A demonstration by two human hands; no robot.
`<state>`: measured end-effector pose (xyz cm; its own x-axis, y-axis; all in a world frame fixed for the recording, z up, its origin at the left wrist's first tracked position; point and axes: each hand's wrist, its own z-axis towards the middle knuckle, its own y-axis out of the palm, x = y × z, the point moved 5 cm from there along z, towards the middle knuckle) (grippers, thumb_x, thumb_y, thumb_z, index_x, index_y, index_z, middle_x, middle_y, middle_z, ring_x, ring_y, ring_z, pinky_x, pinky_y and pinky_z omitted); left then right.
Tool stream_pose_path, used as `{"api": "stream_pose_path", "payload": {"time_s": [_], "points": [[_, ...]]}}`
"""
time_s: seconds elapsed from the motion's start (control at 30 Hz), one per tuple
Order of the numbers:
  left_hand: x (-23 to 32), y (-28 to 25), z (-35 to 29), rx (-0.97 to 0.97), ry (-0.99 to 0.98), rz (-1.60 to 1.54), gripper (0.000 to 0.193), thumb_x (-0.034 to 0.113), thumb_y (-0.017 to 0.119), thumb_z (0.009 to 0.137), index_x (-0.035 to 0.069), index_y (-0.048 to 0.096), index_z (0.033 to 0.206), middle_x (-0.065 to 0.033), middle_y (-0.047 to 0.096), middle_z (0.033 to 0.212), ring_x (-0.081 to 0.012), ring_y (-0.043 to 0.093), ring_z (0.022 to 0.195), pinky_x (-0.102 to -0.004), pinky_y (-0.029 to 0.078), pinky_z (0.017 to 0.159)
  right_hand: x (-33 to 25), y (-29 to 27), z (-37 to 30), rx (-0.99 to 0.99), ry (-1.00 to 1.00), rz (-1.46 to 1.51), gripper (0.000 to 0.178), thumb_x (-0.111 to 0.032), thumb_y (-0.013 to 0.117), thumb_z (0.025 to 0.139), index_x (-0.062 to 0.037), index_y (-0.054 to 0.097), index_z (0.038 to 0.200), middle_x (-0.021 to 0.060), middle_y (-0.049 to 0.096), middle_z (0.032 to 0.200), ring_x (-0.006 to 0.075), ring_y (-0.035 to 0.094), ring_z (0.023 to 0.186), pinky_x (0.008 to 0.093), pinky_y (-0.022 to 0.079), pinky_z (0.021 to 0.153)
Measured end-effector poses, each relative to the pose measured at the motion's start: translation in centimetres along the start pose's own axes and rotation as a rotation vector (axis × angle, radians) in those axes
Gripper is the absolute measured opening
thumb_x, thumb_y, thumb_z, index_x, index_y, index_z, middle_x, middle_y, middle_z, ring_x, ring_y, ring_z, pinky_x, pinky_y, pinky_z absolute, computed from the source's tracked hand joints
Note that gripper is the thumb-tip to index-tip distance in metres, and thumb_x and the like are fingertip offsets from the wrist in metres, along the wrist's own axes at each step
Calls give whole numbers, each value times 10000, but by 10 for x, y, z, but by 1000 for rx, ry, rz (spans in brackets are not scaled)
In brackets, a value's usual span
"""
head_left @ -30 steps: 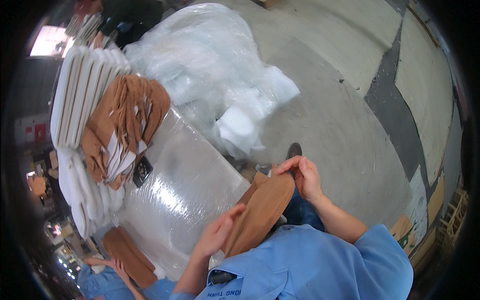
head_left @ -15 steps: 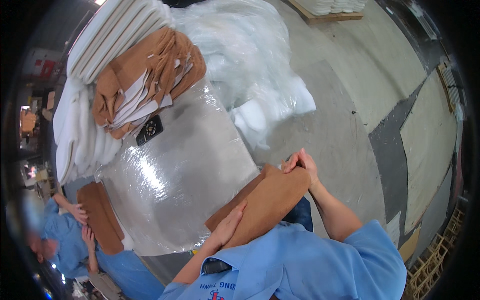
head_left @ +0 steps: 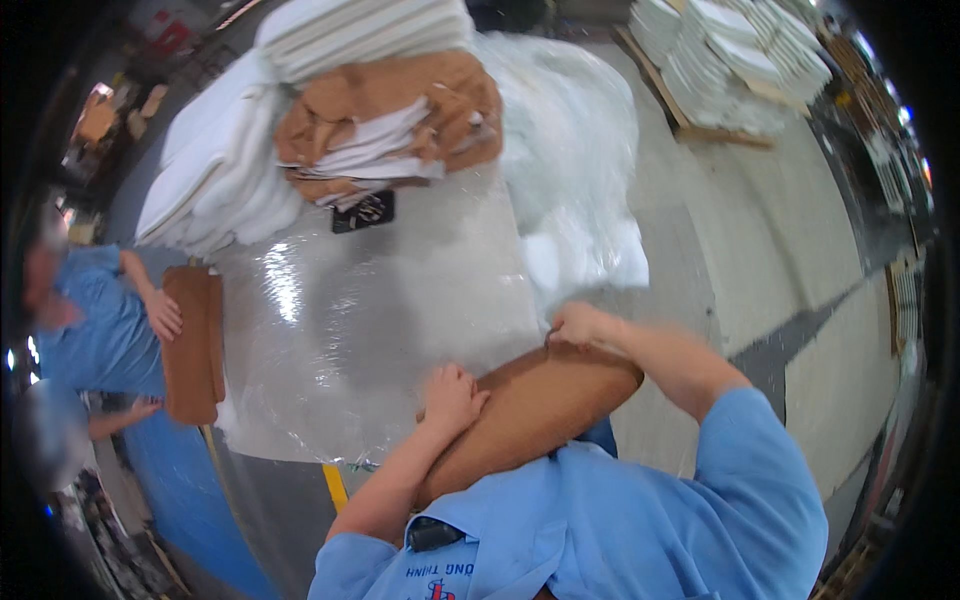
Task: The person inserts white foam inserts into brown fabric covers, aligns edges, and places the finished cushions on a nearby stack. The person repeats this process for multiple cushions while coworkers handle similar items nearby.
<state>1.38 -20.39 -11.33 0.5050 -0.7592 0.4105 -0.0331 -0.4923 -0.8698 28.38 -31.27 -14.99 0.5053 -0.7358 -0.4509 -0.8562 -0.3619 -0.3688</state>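
Note:
A brown fabric-covered cushion [head_left: 545, 415] leans against my front at the near edge of the table, lying slantwise. On its far left side my left hand [head_left: 455, 398] is closed, fingers curled over the edge. My right hand [head_left: 583, 326] pinches the fabric along the far edge, towards the right end. What lies under the fingers of both hands is hidden. Beyond them is the plastic-wrapped tabletop [head_left: 400, 300], with a pile of loose brown covers with white linings [head_left: 390, 120] at its far end. A small black object [head_left: 363, 212] sits by the pile.
White foam pads [head_left: 225, 160] are stacked at the far left. Clear plastic bags with white filling [head_left: 570, 150] bulge beyond the table. A co-worker [head_left: 105, 320] at the left handles another brown cushion [head_left: 193, 345]. White stacks [head_left: 725, 70] stand on a pallet at the far right.
My right hand has moved left along the cushion's far edge and closed on it. The left hand, flat before, has curled its fingers at the edge. The view has turned, shifting the table.

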Motion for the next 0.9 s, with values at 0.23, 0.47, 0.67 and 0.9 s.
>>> {"api": "stream_pose_path", "payload": {"time_s": [0.23,0.47,0.67,0.9], "points": [[-25,3,-46,50,-441,-358,518,434,779,891,19,662,1177,-235,637,1178,-423,597,1171,-481,495,1001,-62,6,-4,456,-501,-119,215,-277,677,974,-72,735,1006,188,741,945,391,706,889,458,552,803],[-21,-9,-22,311,-302,-229,574,492,790,870,43,664,1205,-185,677,1123,-378,626,1062,-484,509,930,-114,-1,0,218,-604,-440,293,-333,569,1021,-115,712,1155,219,737,1024,440,696,1009,550,536,876],[-19,-9,15,93,-329,-499,387,403,774,901,52,728,1057,-221,729,982,-406,701,939,-492,554,823,-180,4,-24,195,-609,-667,292,-360,549,1038,-121,683,1135,197,743,1022,432,699,984,544,537,867],[-48,-12,-33,111,-518,-538,416,445,680,958,40,763,1000,-223,751,922,-417,723,915,-502,558,795,-162,3,62,-24,88,396,205,-266,456,1097,-139,610,1143,140,708,939,321,740,764,441,507,478]]}}
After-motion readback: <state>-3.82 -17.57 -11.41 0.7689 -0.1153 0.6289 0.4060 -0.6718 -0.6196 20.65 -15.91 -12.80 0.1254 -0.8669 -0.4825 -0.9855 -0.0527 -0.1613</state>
